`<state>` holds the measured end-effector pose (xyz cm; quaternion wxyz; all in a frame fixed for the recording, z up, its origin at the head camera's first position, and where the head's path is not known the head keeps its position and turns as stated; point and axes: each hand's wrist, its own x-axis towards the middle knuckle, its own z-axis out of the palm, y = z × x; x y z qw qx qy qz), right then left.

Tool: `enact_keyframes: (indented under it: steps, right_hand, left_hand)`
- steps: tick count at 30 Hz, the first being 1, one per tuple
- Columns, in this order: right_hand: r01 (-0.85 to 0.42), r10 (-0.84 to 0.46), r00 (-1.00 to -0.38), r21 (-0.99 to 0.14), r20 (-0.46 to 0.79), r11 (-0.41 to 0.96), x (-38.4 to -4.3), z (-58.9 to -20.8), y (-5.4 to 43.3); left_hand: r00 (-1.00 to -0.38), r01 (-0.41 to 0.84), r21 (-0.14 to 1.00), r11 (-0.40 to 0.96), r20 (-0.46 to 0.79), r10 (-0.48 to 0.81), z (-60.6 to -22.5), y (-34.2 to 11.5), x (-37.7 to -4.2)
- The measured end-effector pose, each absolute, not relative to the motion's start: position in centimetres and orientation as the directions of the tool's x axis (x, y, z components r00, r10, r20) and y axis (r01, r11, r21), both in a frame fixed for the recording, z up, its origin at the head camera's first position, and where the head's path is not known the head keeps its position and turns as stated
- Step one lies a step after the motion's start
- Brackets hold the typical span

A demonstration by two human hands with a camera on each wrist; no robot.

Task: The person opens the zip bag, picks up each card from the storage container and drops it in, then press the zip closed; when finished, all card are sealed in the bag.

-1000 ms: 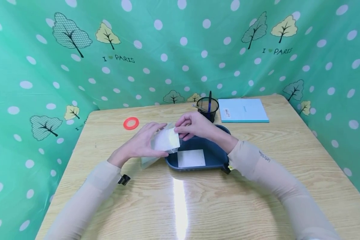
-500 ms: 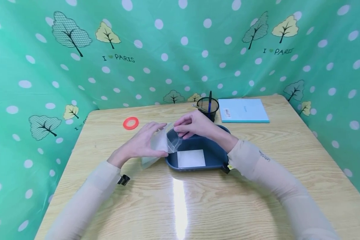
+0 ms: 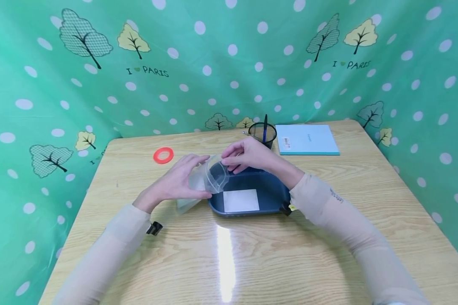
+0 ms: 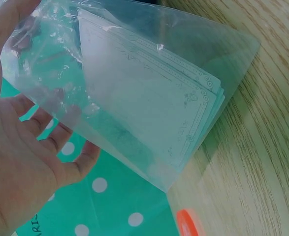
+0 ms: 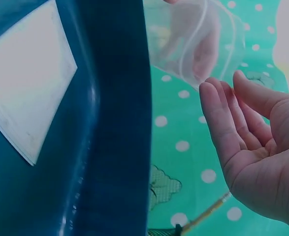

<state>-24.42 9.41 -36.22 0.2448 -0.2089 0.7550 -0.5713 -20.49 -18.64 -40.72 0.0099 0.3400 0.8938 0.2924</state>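
A clear zip bag (image 3: 216,176) is tilted over the left end of a dark blue tray (image 3: 272,192), its open mouth facing right. Inside the bag, in the left wrist view, lies a stack of white cards (image 4: 139,88) with a printed scroll border, down toward the closed end. My left hand (image 3: 177,180) grips the bag from the left, thumb on one side and fingers on the other. At the upper edge of the mouth, my right hand (image 3: 248,154) pinches the plastic between thumb and fingertips. Another white card stack (image 3: 241,200) rests in the tray.
Behind the tray stands a black mesh pen cup (image 3: 269,143) holding a pen and a pencil. A light blue notebook (image 3: 309,139) lies at the back right. To the left is a flat red ring (image 3: 156,156). A polka-dot green curtain (image 3: 198,51) surrounds the table.
The white cards seen at the bag's mouth have slid back down inside it, so the mouth now gapes clear. Both hands stay nearly in place; the head view shifts slightly.
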Motion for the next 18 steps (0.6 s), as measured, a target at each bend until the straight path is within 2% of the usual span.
enact_keyframes:
  steps: [6,10,14,18]
  right_hand:
    - [-0.168,-0.6,-0.8,-0.959,-0.002,0.228,-25.5,-35.6,10.8]
    - [-0.233,-0.627,-0.779,-0.937,0.019,0.262,-26.2,-35.6,11.7]
    - [-0.237,-0.676,-0.735,-0.911,-0.06,0.338,-26.9,-36.3,12.5]
    - [-0.271,-0.756,-0.622,-0.849,-0.206,0.454,-27.4,-37.4,12.8]
  left_hand:
    - [-0.77,0.597,0.535,0.598,0.175,0.613,-40.6,-18.6,-20.5]
    - [-0.776,0.59,0.539,0.602,0.169,0.608,-40.6,-18.6,-20.4]
    - [-0.781,0.582,0.541,0.607,0.164,0.603,-40.5,-18.6,-20.2]
    - [-0.78,0.584,0.539,0.607,0.165,0.604,-40.3,-18.5,-20.1]
